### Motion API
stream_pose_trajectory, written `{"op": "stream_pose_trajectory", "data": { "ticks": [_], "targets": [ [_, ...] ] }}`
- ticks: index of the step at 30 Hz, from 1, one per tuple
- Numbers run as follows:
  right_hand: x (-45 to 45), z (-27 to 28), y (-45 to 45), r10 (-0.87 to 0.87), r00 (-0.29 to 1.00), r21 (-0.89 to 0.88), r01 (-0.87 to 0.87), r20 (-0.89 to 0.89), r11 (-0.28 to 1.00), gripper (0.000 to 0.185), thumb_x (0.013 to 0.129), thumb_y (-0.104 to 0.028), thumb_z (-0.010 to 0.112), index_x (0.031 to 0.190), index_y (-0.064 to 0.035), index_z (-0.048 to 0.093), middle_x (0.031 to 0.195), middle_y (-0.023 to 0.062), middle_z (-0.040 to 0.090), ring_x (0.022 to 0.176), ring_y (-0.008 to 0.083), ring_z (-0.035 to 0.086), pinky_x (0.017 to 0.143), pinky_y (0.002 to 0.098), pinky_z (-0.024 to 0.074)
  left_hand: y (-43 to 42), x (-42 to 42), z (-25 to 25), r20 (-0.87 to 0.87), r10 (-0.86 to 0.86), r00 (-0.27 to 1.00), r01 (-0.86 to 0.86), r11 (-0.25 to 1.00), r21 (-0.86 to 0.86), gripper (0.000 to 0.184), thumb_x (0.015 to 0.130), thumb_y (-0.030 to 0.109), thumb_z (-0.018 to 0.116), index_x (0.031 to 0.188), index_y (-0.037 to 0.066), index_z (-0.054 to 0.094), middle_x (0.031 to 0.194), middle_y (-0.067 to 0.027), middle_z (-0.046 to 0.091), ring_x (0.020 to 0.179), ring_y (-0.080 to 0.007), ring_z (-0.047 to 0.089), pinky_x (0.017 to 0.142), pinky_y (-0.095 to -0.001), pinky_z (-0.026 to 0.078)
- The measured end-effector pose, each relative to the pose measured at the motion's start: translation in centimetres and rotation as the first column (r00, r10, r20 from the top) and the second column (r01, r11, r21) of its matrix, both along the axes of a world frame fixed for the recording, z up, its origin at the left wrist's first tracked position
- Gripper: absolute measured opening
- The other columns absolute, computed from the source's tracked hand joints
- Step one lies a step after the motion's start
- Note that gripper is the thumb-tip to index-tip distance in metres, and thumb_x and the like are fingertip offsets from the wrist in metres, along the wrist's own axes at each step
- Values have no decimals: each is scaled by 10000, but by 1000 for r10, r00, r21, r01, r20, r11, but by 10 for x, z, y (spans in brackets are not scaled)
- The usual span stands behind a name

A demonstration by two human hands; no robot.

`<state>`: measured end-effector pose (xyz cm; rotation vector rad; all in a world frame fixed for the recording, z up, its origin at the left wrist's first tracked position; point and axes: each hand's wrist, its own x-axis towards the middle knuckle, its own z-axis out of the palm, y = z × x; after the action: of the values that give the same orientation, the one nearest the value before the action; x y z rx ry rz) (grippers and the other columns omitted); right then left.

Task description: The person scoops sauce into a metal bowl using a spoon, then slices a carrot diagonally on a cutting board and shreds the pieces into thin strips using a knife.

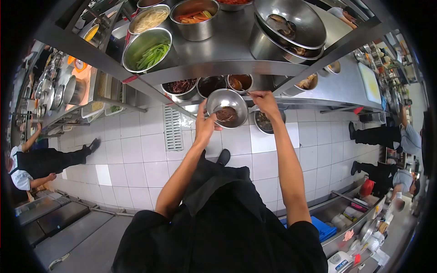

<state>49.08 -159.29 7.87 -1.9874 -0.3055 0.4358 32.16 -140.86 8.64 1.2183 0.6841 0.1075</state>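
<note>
Left hand (pixel 205 126) pinches shiny round steel bowl (pixel 224 97), thumb inside | right hand (pixel 264 101) pinches thin metal handle (pixel 248 93) | bowl beside round brown-sauce pot (pixel 250 81) — likely limiting drips

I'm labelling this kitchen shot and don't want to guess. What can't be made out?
All in the head view:
1. Part of the left hand: hidden by the metal bowl.
2. The thin utensil at the right hand: too small to identify.
3. Most contents of the shelf pot: hidden by the large bowl above.
4. The top pan: cut off by the upper edge.
</note>
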Motion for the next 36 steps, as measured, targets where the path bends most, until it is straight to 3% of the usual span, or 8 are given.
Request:
{"op": "stream_pose_trajectory", "data": {
  "ticks": [4,8,11,15,18,26,28,36],
  "targets": [
    [-7,11,-15,-37,906,166,117,-422,979,224,940,-139,606,1096,-35,729,671,-50,490,503,23,317,416,216,182,4,-5,6,23,19,1000,-19,1000,0,683,873,-30,504,1504,125,295,1345,-193,452,837,-247,696,542,-272,615],
    [-7,13,-23,-35,881,235,164,-472,958,224,973,-164,598,1113,-39,720,663,-58,452,499,18,290,414,219,168,7,-9,12,45,72,996,-71,997,-13,693,854,-33,501,1499,128,306,1341,-194,456,798,-233,693,533,-270,604],
    [-9,22,-28,-77,910,192,167,-407,967,224,966,-135,586,1086,-3,721,658,-41,516,507,34,376,430,237,263,10,-8,9,66,104,992,-104,995,7,700,842,-27,501,1496,132,308,1326,-194,461,765,-217,680,515,-274,591],
    [-29,29,-36,83,996,183,-85,19,980,198,937,-90,608,1063,11,722,682,37,620,599,121,539,562,281,426,7,-2,13,85,132,988,-136,990,37,729,807,-11,491,1497,135,308,1157,-146,521,720,-201,645,501,-285,569],
    [-63,48,-29,215,846,-115,-182,488,976,238,888,-18,625,1106,-56,713,790,143,653,649,246,618,640,339,492,4,-1,8,110,145,983,-145,989,-6,738,797,-7,490,1497,141,309,1120,-134,539,702,-195,633,494,-282,552],
    [-79,45,-47,111,856,-37,-107,505,994,304,860,45,604,1114,-83,713,812,122,634,666,312,623,631,379,503,2,1,2,149,115,982,-102,990,-94,732,798,-39,471,1490,137,311,1115,-127,536,602,-167,605,442,-271,521],
    [-79,44,-50,143,836,-96,-108,530,989,307,888,50,568,1128,-72,716,789,97,634,683,186,620,639,297,506,1,0,4,147,113,983,-99,990,-97,732,797,-41,470,1489,135,312,1106,-122,540,599,-163,604,435,-273,511],
    [-69,29,-39,15,958,151,-60,285,987,219,958,-31,568,1132,-39,701,816,88,663,752,126,617,720,255,491,3,5,0,161,99,982,-97,995,-19,744,789,-57,485,1482,165,328,1214,-157,522,620,-186,612,426,-259,515]
  ]
}}
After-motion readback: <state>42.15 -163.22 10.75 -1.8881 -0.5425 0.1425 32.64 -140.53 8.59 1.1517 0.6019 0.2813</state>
